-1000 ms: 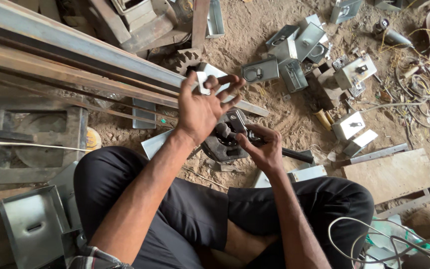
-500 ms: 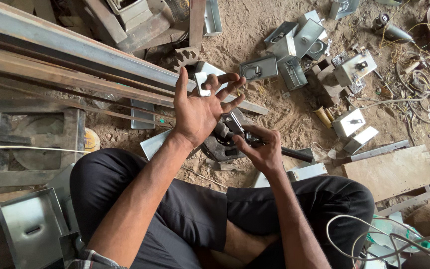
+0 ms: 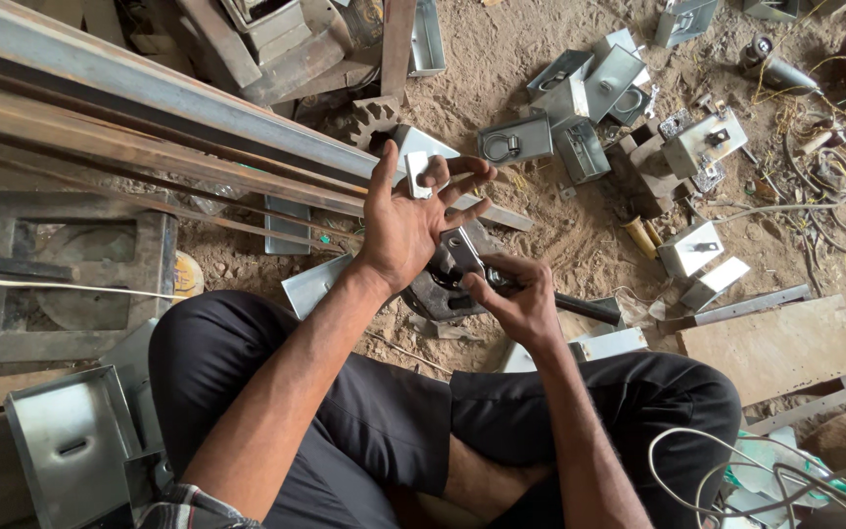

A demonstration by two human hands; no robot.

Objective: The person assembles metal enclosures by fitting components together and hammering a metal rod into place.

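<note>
L hand pinches small metal plate, long axis upright.

Hands are working over a tight spot w/ little room: round dark metal part is lying right under them, long steel rails are blocking the far left, stacked metal boxes are crowding ahead-right. Open sandy floor is showing just right of the hands. Wood board & wire tangle are closing off further right.
</note>
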